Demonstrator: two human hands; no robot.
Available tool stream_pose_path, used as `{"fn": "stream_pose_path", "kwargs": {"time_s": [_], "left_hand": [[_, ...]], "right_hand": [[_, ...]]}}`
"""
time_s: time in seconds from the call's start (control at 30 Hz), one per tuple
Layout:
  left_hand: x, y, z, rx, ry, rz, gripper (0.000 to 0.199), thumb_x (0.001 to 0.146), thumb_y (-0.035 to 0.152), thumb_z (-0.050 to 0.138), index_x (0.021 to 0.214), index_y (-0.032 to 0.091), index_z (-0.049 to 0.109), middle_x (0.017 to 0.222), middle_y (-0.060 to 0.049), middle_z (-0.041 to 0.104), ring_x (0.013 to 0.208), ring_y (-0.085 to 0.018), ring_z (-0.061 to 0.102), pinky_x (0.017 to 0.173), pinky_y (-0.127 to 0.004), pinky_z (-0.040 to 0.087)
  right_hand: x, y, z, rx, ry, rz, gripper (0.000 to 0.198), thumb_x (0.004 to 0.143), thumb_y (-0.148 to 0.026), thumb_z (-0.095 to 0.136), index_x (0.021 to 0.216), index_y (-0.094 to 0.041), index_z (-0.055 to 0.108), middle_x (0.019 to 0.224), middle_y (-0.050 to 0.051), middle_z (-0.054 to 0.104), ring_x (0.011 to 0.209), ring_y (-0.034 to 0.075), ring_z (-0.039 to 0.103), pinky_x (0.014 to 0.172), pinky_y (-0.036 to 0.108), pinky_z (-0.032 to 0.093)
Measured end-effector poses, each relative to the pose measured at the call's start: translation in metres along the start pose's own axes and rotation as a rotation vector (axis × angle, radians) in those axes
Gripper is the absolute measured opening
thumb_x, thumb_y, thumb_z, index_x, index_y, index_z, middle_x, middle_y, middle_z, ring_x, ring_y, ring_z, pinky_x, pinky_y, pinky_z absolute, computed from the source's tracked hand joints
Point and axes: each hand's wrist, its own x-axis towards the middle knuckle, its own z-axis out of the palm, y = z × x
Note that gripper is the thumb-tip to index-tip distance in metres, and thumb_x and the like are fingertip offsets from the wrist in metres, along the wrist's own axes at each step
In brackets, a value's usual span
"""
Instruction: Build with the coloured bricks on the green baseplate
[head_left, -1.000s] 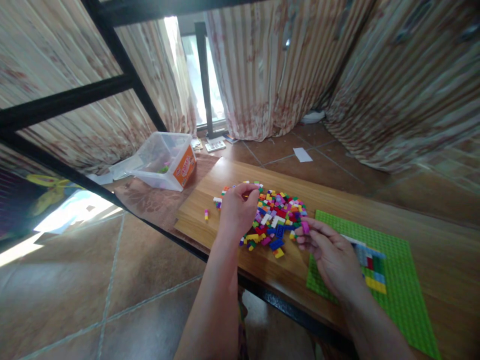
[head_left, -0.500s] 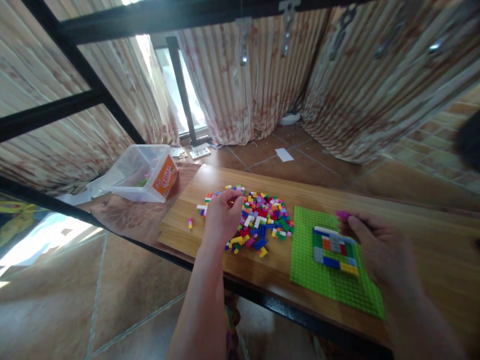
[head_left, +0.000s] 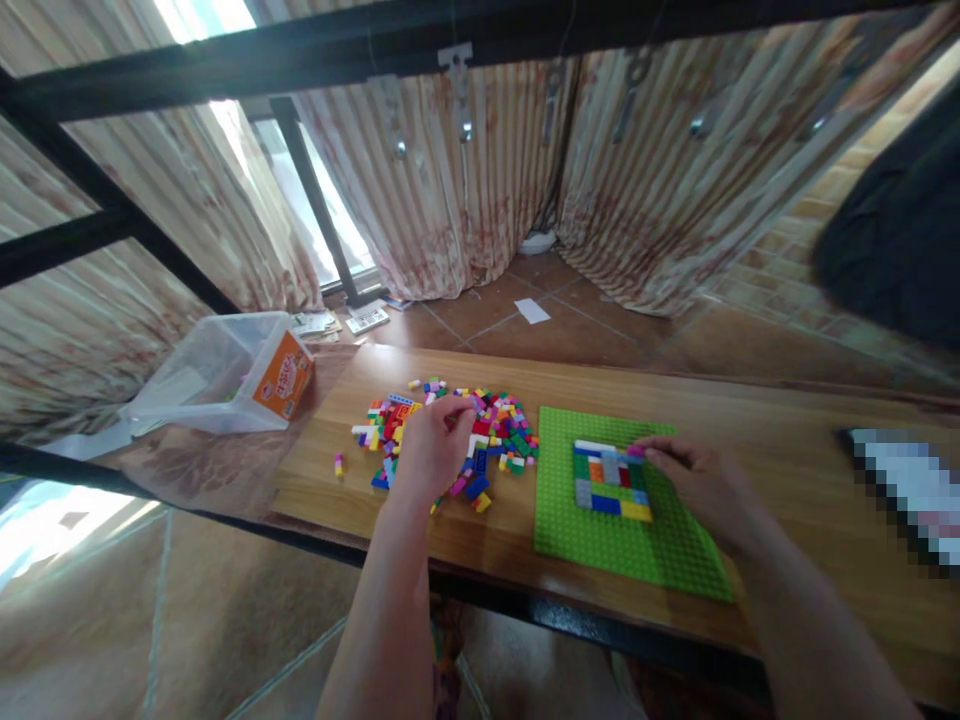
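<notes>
My right hand (head_left: 694, 480) pinches a magenta building brick (head_left: 636, 451) at the upper right corner of a built block of coloured bricks (head_left: 611, 480). That block sits on a green studded baseplate (head_left: 559, 500). Whether the magenta brick touches the bricks beneath it I cannot make out. Over a loose pile of small bricks (head_left: 517, 440) hovers my left hand (head_left: 439, 445), its thumb and fingers pressed together. Anything between those fingertips is too small or hidden to name.
A clear plastic box (head_left: 217, 370) with an orange label stands beyond the table's left end. One pink and yellow brick piece (head_left: 339, 465) lies apart from the pile. A blurred-out flat device (head_left: 911, 490) rests at the right. A dark frame bar (head_left: 300, 70) crosses above.
My right hand has brought the magenta brick from above the baseplate down to the built block's upper right corner. My left hand stays over the pile. The view has turned to the right.
</notes>
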Motion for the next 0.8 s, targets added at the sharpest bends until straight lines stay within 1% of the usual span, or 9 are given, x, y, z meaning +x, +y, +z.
{"fn": "stream_pose_path", "kwargs": {"time_s": [0.13, 0.3, 0.4, 0.6, 0.73, 0.8], "left_hand": [[0.000, 0.004, 0.005, 0.052, -0.037, 0.019, 0.021, 0.086, 0.021, 0.055, 0.093, 0.019, 0.074, 0.079, -0.002, 0.073, 0.070, -0.016, 0.064, 0.065, -0.024, 0.045], [0.000, 0.006, 0.011, 0.126, -0.075, 0.085, 0.020, 0.088, 0.024, 0.053, 0.083, 0.020, 0.072, 0.078, -0.002, 0.073, 0.070, -0.016, 0.065, 0.064, -0.025, 0.044], [0.000, 0.006, 0.014, 0.136, -0.096, 0.098, 0.019, 0.088, 0.024, 0.053, 0.087, 0.021, 0.072, 0.081, -0.002, 0.074, 0.071, -0.017, 0.065, 0.066, -0.025, 0.044], [-0.001, 0.007, 0.017, 0.164, -0.118, 0.121, 0.020, 0.089, 0.024, 0.053, 0.092, 0.021, 0.073, 0.089, -0.003, 0.075, 0.077, -0.018, 0.067, 0.071, -0.026, 0.045], [-0.001, 0.008, 0.016, 0.182, -0.133, 0.109, 0.020, 0.089, 0.025, 0.054, 0.093, 0.021, 0.073, 0.090, -0.004, 0.075, 0.077, -0.019, 0.067, 0.072, -0.027, 0.046], [-0.002, 0.008, 0.016, 0.184, -0.130, 0.102, 0.020, 0.089, 0.025, 0.055, 0.094, 0.020, 0.073, 0.088, -0.004, 0.075, 0.077, -0.019, 0.067, 0.070, -0.027, 0.046]], "right_hand": [[0.002, 0.005, 0.000, -0.034, -0.027, -0.050, 0.028, 0.075, -0.043, 0.057, 0.083, -0.022, 0.075, 0.088, 0.005, 0.075, 0.086, 0.024, 0.066, 0.085, 0.041, 0.048], [0.003, 0.007, 0.004, -0.003, 0.033, -0.070, 0.031, 0.078, -0.043, 0.057, 0.085, -0.021, 0.076, 0.088, 0.005, 0.076, 0.086, 0.023, 0.067, 0.084, 0.039, 0.048], [0.003, 0.006, 0.006, -0.023, 0.054, -0.092, 0.028, 0.077, -0.041, 0.056, 0.083, -0.022, 0.076, 0.087, 0.004, 0.076, 0.085, 0.022, 0.066, 0.084, 0.038, 0.048], [0.005, 0.005, 0.005, -0.123, -0.003, -0.158, 0.026, 0.078, -0.038, 0.055, 0.079, -0.024, 0.076, 0.087, 0.004, 0.075, 0.086, 0.022, 0.065, 0.082, 0.037, 0.047], [0.008, 0.003, 0.004, -0.171, 0.009, -0.123, 0.025, 0.076, -0.038, 0.055, 0.078, -0.025, 0.077, 0.086, 0.003, 0.075, 0.083, 0.022, 0.065, 0.077, 0.035, 0.048], [0.010, 0.003, 0.003, -0.171, 0.006, -0.096, 0.024, 0.075, -0.037, 0.056, 0.076, -0.026, 0.078, 0.086, 0.003, 0.076, 0.082, 0.022, 0.066, 0.078, 0.035, 0.048]]}}
